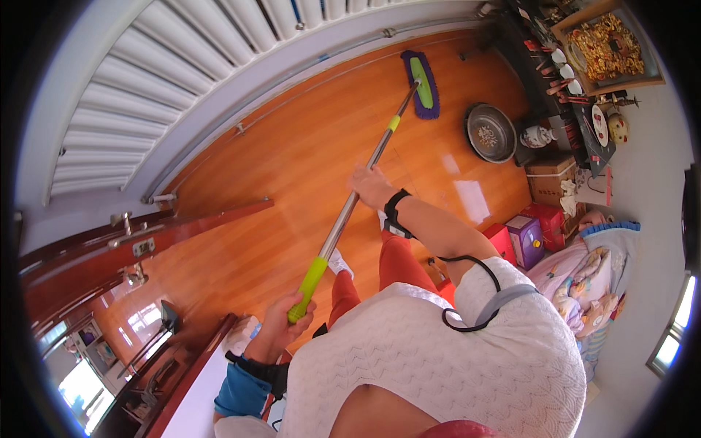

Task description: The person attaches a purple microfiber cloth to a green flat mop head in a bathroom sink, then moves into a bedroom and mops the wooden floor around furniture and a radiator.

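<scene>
A flat mop's metal pole (342,222) runs diagonally across the view. My left hand (282,323), at lower centre-left, is closed around its green handle grip (308,287). Further up, my right hand (372,187) wraps around the bare metal part. At the far end, the mop head (421,85), a green plate with a purple fringed pad, lies on the orange-brown wood floor (306,142). Right of the mop head stands a round dark metal basin (490,133) with pale bits in its bottom. Black bands are on both wrists.
A white radiator (148,93) and pipe line the wall at upper left. An open reddish wooden door (191,232) juts in from the left. At right are a dark stand, a white-and-blue vase (536,137), a cardboard box (547,178), red and purple boxes (524,241), and piled bedding (580,279).
</scene>
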The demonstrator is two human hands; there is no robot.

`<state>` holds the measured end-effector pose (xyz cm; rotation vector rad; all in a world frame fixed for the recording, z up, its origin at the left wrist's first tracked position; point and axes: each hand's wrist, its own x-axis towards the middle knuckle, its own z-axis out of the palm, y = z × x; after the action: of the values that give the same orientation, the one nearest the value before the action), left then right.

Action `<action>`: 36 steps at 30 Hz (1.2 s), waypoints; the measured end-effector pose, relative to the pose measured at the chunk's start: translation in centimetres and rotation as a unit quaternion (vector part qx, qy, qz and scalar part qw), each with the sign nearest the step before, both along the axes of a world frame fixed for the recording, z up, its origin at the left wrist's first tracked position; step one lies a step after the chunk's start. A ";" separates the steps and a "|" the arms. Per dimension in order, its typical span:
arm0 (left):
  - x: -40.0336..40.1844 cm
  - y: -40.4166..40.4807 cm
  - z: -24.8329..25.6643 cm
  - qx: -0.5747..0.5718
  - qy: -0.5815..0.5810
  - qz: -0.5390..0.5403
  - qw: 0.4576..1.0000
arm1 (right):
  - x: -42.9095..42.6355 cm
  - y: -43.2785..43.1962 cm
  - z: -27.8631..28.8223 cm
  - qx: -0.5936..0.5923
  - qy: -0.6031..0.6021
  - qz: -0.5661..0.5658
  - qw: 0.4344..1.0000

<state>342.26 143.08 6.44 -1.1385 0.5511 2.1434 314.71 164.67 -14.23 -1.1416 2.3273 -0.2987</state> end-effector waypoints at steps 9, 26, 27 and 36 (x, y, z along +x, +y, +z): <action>20.5 -5.5 9.0 -0.202 -0.099 0.082 0.971 | 19.8 -12.1 2.9 -0.070 -0.114 0.197 0.971; 6.3 -10.1 12.4 -0.303 0.071 -0.269 0.911 | 10.4 -9.6 5.1 -0.346 -0.066 0.008 0.936; 3.4 -9.3 11.9 -0.250 0.079 -0.231 0.937 | 8.4 -8.5 4.4 -0.317 -0.005 -0.036 0.948; -3.0 -3.2 7.3 -0.155 0.021 -0.092 0.983 | 0.9 -3.9 -1.7 -0.172 0.048 -0.110 0.978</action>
<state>339.28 139.90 13.73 -1.1568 0.9975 1.9708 315.59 160.74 -15.92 -1.0715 2.5589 -0.7695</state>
